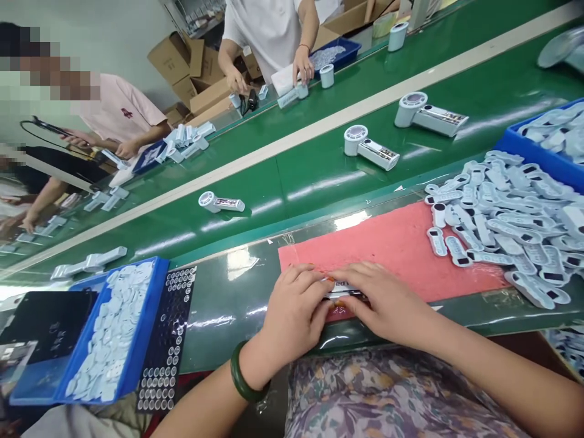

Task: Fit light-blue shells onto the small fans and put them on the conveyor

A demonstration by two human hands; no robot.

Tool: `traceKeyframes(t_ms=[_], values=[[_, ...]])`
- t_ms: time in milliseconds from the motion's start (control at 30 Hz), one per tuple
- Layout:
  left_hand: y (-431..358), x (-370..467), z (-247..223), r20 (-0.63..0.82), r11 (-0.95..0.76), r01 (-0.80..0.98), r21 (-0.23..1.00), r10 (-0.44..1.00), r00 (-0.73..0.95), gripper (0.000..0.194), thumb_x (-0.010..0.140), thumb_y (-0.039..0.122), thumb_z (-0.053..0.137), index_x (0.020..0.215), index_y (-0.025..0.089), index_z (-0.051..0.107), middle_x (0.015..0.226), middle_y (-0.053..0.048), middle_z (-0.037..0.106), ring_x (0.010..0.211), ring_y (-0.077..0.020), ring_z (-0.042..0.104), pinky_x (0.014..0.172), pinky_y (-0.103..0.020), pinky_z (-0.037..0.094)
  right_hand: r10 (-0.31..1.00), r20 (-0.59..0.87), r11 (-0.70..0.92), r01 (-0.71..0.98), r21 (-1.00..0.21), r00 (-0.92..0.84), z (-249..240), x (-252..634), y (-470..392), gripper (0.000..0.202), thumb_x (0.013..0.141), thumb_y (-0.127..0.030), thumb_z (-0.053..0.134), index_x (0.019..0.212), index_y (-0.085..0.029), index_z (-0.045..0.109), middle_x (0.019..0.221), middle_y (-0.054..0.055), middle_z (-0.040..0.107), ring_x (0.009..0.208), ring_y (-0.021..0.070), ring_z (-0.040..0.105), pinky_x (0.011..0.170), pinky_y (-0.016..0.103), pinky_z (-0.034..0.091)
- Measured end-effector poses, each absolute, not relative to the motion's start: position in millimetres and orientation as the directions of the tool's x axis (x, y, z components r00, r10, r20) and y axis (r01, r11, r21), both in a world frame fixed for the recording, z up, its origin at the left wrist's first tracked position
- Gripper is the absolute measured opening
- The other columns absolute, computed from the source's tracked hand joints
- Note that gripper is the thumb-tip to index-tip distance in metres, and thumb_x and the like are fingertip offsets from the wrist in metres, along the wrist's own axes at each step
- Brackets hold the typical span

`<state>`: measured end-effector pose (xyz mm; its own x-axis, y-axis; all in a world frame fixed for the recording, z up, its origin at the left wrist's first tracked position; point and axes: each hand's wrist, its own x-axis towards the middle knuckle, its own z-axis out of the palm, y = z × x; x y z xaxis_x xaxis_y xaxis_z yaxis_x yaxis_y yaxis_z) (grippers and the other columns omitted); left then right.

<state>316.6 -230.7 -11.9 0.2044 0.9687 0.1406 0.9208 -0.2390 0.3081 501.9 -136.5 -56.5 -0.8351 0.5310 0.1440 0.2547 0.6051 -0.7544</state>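
Note:
My left hand (294, 310), with a green bangle on its wrist, is closed on the left end of a light, shiny casing piece (345, 292) with dark lettering. From the other side my right hand (385, 298) grips the same piece between thumb and fingers. The piece is held low over the red mat (365, 231), near its front edge, and my fingers cover much of it. To the right of my right hand lies a heap of pale blue, elongated plastic covers (511, 219), partly on the mat.
Left stand a blue bin (160, 267) of small pale parts and a black tray (157, 340) with round rings. A second blue bin (513, 143) is at the right. Beyond, a green conveyor (292, 176) carries several round-headed devices (381, 155); co-workers handle parts across it.

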Motion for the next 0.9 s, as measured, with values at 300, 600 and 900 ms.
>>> traceKeyframes(t_ms=[300, 600, 900], values=[[-168, 285, 16, 0.069, -0.429, 0.894, -0.127, 0.896, 0.439, 0.025, 0.087, 0.013, 0.055, 0.109, 0.017, 0.065, 0.104, -0.01, 0.07, 0.109, -0.0309, 0.061, 0.104, -0.059, 0.044, 0.778, 0.419, 0.627, 0.633, -0.455, -0.469, -55, 562, -103, 0.021, 0.101, -0.028, 0.052, 0.113, -0.017, 0.064, 0.118, 0.01, 0.061, 0.109, 0.0289, 0.055, 0.097, 0.047, 0.045], [39, 228, 13, 0.176, -0.14, 0.931, -0.337, 0.962, 0.208, 0.032, 0.094, 0.015, 0.045, 0.107, 0.021, 0.074, 0.153, -0.015, 0.042, 0.148, -0.0421, 0.026, 0.113, -0.069, 0.027, 0.854, 0.388, 0.397, 0.916, -0.055, -0.347, -54, 572, -80, 0.022, 0.096, -0.037, 0.062, 0.098, -0.016, 0.069, 0.128, 0.013, 0.061, 0.113, 0.0368, 0.053, 0.086, 0.049, 0.042], [37, 162, 9, 0.05, 0.016, 0.968, -0.252, 0.999, -0.003, 0.064, 0.096, 0.034, 0.051, 0.155, 0.024, 0.031, 0.163, -0.016, 0.03, 0.15, -0.0332, 0.028, 0.117, -0.053, 0.034, 0.706, 0.509, 0.654, 0.73, -0.198, -0.493, -57, 549, -91, 0.025, 0.105, -0.021, 0.042, 0.104, -0.02, 0.067, 0.105, 0.008, 0.068, 0.089, 0.0245, 0.059, 0.085, 0.045, 0.036]])
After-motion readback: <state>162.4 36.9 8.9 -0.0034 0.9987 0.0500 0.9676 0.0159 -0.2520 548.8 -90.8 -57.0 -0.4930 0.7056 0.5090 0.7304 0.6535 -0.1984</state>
